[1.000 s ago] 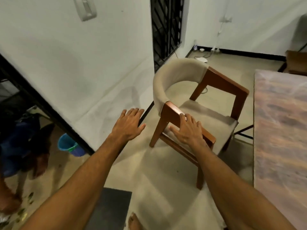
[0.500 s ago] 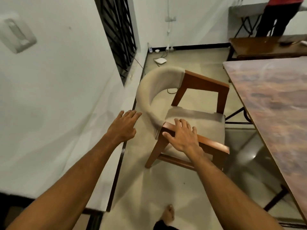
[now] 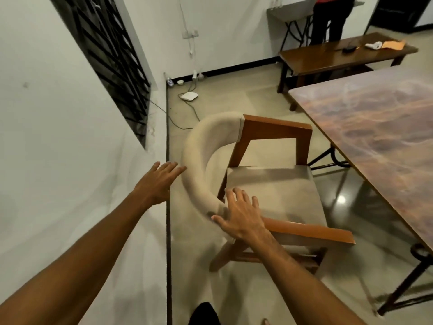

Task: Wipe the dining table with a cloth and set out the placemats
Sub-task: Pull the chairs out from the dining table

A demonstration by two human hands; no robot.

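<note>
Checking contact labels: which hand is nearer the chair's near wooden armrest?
Right. The right hand rests on the armrest where it meets the backrest; the left hand is off to the left, outside the backrest's curve.

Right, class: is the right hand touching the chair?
Touching. The head view shows the right hand lying flat on the near armrest of the chair, fingers spread, with no gap visible under the palm.

Dim indoor light; glare spot on the floor (image 3: 341, 200) (wide-angle bending at edges); slight blur.
</note>
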